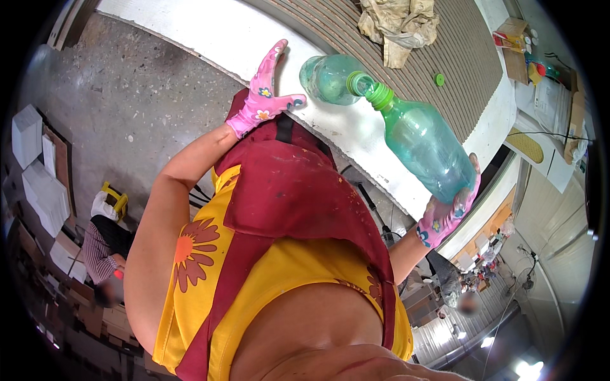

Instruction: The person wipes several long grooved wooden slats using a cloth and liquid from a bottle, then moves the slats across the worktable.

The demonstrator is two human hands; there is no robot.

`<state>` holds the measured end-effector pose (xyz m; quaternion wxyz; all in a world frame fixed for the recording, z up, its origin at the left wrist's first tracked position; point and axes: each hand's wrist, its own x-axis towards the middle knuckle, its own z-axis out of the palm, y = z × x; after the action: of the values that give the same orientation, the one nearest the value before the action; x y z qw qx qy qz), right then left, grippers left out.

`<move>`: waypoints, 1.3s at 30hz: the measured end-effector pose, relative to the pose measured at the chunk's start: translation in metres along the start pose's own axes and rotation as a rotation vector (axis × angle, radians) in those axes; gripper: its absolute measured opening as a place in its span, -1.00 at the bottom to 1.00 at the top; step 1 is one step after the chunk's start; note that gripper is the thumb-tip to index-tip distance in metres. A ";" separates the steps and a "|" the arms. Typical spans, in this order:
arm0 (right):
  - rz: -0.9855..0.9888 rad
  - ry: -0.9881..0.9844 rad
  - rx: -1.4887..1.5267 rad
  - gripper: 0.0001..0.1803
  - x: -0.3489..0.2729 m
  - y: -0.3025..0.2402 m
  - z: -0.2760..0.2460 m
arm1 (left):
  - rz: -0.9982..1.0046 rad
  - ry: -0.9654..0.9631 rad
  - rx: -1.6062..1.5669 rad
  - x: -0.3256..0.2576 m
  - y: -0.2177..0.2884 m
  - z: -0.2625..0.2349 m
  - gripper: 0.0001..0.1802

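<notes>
My right hand [446, 219], in a pink flowered glove, is closed around the base of a large clear green plastic bottle [424, 143]. That bottle is tilted, its green-ringed neck meeting the mouth of a second green plastic bottle [330, 77], which rests on the white tabletop. Whether the two mouths touch or just overlap in view, I cannot tell. My left hand [267, 98], gloved the same way, is just left of the second bottle, thumb and fingers spread, holding nothing. A green bottle cap [439, 79] lies on the ribbed brown surface beyond the bottles.
A crumpled, stained beige cloth [401, 26] lies on the ribbed board [473, 82]. The white table edge [190, 38] runs in front of me. Cardboard and small containers [518, 44] stand at the far right. Another person [105, 247] is at the lower left.
</notes>
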<state>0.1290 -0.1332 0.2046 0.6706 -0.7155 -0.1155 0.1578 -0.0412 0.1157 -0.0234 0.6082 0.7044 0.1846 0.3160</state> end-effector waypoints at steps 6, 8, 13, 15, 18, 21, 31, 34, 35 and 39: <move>0.002 0.033 -0.035 -0.23 0.001 0.000 0.001 | -0.010 -0.008 -0.003 0.000 0.000 0.000 0.14; 0.039 0.095 -0.072 -0.04 0.002 -0.003 0.004 | -0.015 -0.009 -0.014 -0.001 -0.001 0.000 0.14; 0.021 0.060 -0.074 -0.05 0.002 -0.003 0.003 | -0.004 -0.012 0.007 -0.001 -0.002 0.000 0.14; 0.000 0.016 -0.049 -0.08 0.002 -0.002 0.000 | -0.007 -0.015 0.014 -0.001 -0.002 0.000 0.14; -0.025 -0.034 0.009 -0.12 0.002 -0.002 -0.002 | -0.004 -0.017 0.015 0.000 -0.001 -0.001 0.14; -0.016 -0.012 -0.001 -0.08 0.002 -0.004 0.002 | 0.003 -0.019 0.028 0.000 -0.001 -0.001 0.14; -0.020 0.031 -0.089 -0.06 0.005 -0.006 -0.001 | 0.001 -0.014 -0.005 0.000 -0.001 -0.001 0.13; -0.022 0.028 -0.106 -0.05 0.005 -0.008 0.000 | 0.000 -0.013 -0.007 -0.001 -0.002 -0.001 0.13; -0.022 0.030 -0.114 -0.05 0.005 -0.008 0.001 | 0.003 -0.012 -0.009 -0.001 -0.002 -0.001 0.13; -0.029 0.031 -0.122 -0.03 0.004 -0.009 0.002 | 0.007 -0.014 0.003 -0.001 -0.002 -0.001 0.12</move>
<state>0.1324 -0.1291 0.2137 0.6297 -0.7557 -0.1249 0.1295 -0.0428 0.1164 -0.0259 0.6072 0.7083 0.1785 0.3128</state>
